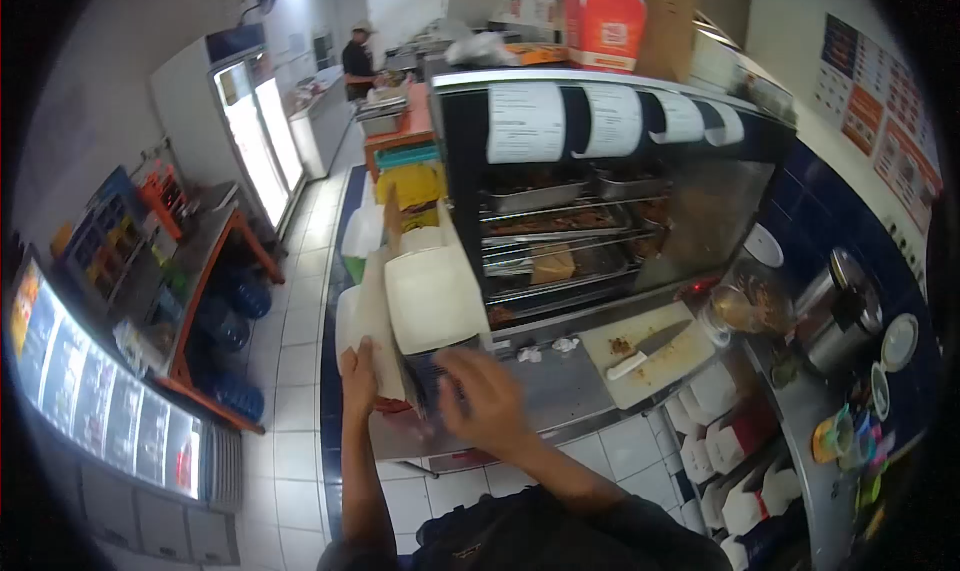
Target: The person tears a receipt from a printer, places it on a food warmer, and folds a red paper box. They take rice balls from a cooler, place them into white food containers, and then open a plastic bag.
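My left hand is closed on the near edge of a flat, upright brown paper piece; its thumb points up along the edge. Beside that piece, pale white food containers stand at the left end of the steel counter. Over the counter, just in front of the containers, is my right hand, slightly blurred, fingers bent and apart with nothing visible in them. A dark striped surface shows between the two hands, partly hidden by the right one.
A glass-fronted warming cabinet with food trays stands ahead, receipts hanging from its top. Rightward, a knife lies on a cutting board. Folded boxes fill a low shelf. Another person stands far back near counters.
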Demonstrator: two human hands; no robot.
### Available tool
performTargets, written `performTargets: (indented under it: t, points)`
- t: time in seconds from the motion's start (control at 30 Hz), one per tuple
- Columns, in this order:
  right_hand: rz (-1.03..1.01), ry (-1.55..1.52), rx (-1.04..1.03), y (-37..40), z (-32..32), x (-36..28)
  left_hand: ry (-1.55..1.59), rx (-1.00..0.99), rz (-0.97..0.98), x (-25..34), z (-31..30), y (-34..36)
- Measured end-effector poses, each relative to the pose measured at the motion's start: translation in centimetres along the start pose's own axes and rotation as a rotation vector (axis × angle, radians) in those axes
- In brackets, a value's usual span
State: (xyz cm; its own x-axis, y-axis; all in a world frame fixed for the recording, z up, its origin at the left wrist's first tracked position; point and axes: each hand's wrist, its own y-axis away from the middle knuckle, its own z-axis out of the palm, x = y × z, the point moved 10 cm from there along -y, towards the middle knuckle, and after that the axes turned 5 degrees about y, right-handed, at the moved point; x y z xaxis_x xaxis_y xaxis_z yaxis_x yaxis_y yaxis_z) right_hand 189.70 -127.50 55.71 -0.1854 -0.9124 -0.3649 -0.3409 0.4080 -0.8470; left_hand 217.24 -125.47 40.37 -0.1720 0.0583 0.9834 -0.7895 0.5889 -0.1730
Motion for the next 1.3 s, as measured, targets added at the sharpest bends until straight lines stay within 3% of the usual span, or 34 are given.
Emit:
performTargets:
  t: [0.17, 0.23, 0.3, 0.37, 0.5, 0.67, 1.0, 1.1, 1.17, 1.27, 1.3]
  points:
    - [0.103, -0.129, -0.193, 2.0, 7.0, 1.1, 0.009, -0.058, 0.027, -1.8, -0.2, -1.2]
    - [0.174, -0.152, -0.403, 3.0, 10.6, 1.7, 0.01, -0.067, 0.051, 1.2, 0.7, 0.0]
    - [0.148, -0.154, -0.362, 3.1, 11.4, 1.3, 0.163, -0.068, -0.025, 0.3, 0.7, 0.1]
    - [0.135, -0.073, -0.471, 3.3, 13.0, 0.9, 0.167, -0.108, -0.027, -0.8, 0.6, -0.5]
    - [0.125, -0.068, -0.473, 3.2, 13.7, 0.3, 0.211, -0.21, -0.01, 0.0, 1.5, -0.3]
    - [0.119, -0.067, -0.351, 2.7, 12.4, 0.7, 0.104, -0.138, 0.026, 1.1, 0.9, 0.2]
    - [0.163, -0.043, -0.417, 2.4, 11.8, 0.8, 0.091, -0.115, 0.024, 1.1, 0.1, 0.6]
    - [0.138, -0.062, -0.355, 1.4, 9.5, 0.3, 0.07, -0.152, 0.046, 1.3, 0.0, 0.7]
    - [-0.105, -0.137, 0.093, -2.1, 0.6, -1.2, 0.088, -0.176, 0.064, 1.9, 0.5, 0.6]
    - [0.044, 0.06, 0.42, -8.3, -8.3, 4.4, 0.023, -0.11, -0.013, 3.0, 0.1, 1.7]
    - [0.094, -0.042, 0.505, -10.5, -9.2, 7.7, 0.027, -0.106, -0.018, 2.8, 0.1, 1.8]
